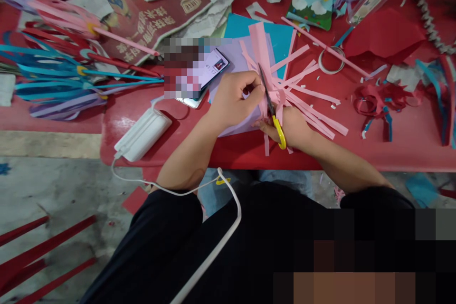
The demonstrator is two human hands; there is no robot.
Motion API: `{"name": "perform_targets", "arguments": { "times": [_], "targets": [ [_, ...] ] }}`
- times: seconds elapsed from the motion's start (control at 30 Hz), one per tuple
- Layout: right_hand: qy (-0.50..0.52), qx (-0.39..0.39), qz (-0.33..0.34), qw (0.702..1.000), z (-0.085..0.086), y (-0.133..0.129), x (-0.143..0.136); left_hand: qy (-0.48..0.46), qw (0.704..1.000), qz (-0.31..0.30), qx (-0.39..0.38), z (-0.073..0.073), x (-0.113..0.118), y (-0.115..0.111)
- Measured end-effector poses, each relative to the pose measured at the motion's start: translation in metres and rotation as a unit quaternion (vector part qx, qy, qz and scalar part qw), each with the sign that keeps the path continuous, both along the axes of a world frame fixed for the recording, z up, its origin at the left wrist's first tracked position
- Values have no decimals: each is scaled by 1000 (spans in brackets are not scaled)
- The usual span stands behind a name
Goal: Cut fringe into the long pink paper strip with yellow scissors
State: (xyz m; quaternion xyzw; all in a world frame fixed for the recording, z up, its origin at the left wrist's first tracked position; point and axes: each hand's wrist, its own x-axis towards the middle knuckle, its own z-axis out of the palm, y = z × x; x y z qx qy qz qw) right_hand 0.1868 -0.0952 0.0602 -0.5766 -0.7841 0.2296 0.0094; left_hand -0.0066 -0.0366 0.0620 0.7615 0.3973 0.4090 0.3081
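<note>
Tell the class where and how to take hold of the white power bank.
Grip the white power bank mid-length, from above, a hand spanning its two long sides. It lies flat, longer than wide, so that span looks easiest; the cable at its near left end is best avoided.

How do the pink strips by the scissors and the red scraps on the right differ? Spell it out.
The pink strips are mostly long and fairly straight; the red scraps are curled and tangled.
The pink strips fan out from beside the scissors and the right hand; the red scraps lie apart from both hands.
The pink strips are pale; the red scraps are deeper in colour, with blue bits among them.
Both are narrow pieces.
</note>
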Motion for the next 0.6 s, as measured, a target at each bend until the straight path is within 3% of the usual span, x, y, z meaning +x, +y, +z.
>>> {"name": "perform_targets", "arguments": {
  "times": [0.6],
  "targets": [
    [12,1,-5,1000,-4,1,1,0,1000,1,1,-2,0,1]
  ]
}}
